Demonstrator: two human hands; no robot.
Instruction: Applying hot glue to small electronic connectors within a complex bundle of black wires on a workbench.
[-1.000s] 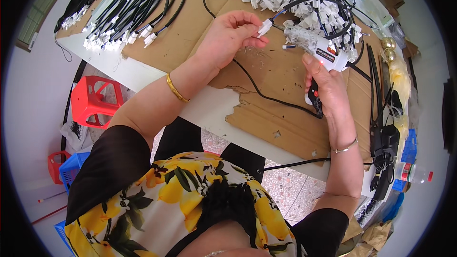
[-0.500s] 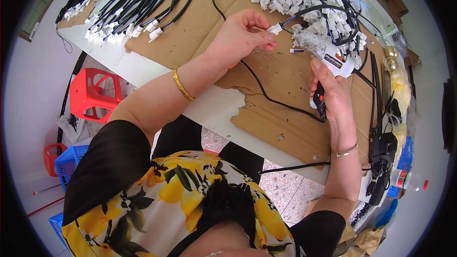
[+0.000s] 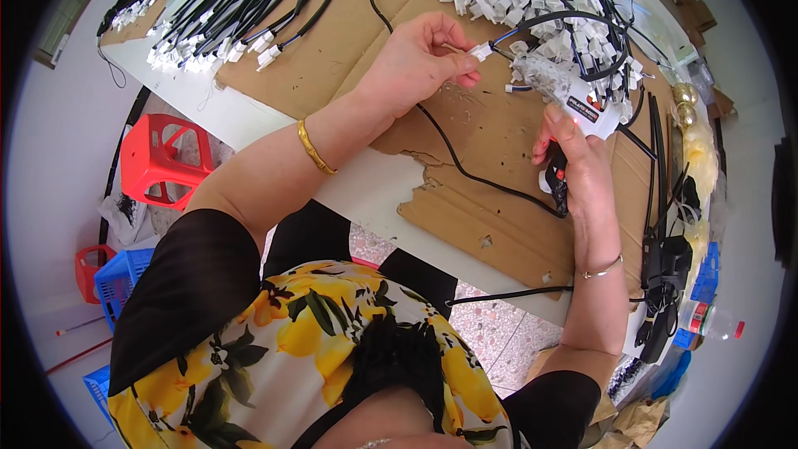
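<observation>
My left hand [image 3: 420, 62] pinches a small white plug connector [image 3: 481, 51] between thumb and fingertips. A black cable [image 3: 573, 15] with thin wires runs from that connector and loops over to the right. My right hand [image 3: 586, 170] is wrapped round a white hot glue gun [image 3: 592, 113] with a dark handle. Its front part is smeared with clear, stringy glue and points up and left toward the connector. Whether the nozzle touches the connector cannot be made out. Behind the gun lies a heap of black cables with white connectors [image 3: 553, 0].
More black cables with white connectors [image 3: 241, 12] are spread at the far left. Torn cardboard [image 3: 490, 229] covers the white table. A black cord [image 3: 453, 150] crosses it to the gun. At the right edge lie a power strip [image 3: 665, 283] and a plastic bottle [image 3: 711, 318]. A red stool [image 3: 162, 166] stands left.
The fingers of my right hand have shifted slightly on the glue gun's handle. My left hand keeps its pinch on the connector, almost in the same place.
</observation>
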